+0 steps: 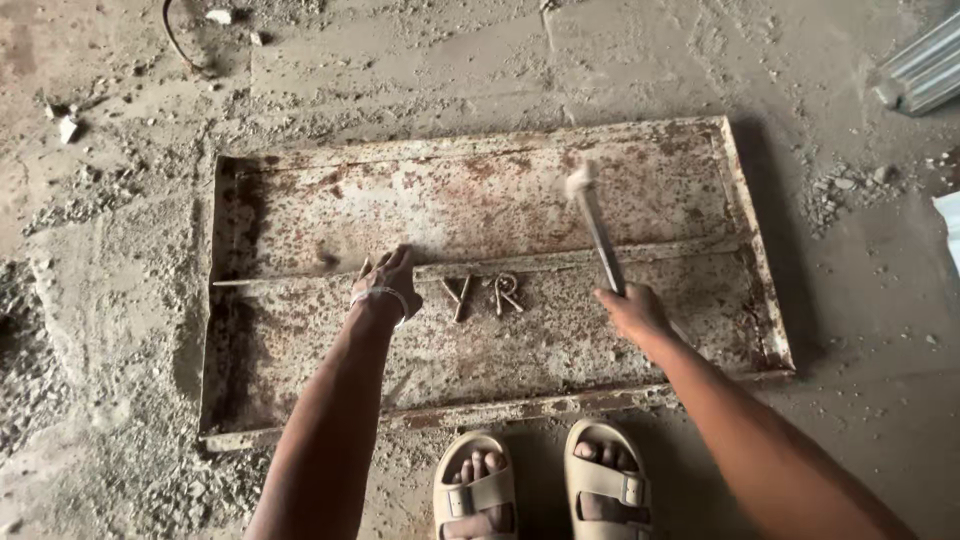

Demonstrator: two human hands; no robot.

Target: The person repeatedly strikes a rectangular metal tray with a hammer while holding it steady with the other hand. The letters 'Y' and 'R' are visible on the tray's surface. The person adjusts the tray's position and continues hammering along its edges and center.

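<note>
On the dusty floor before my sandalled feet (pixel 540 480), a rusty metal panel (pixel 480 200), my right hand (pixel 630 310) closed around a hammer (pixel 597 225) raised over it, my left hand (pixel 385 285) pressing flat on its middle rib, fingers open, two bent clips (pixel 485 295) between my hands.

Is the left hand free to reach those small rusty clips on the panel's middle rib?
Probably yes: the left hand rests on the rusty metal panel just beside the clips, with bare metal between. The right hand holds a hammer farther off.
</note>
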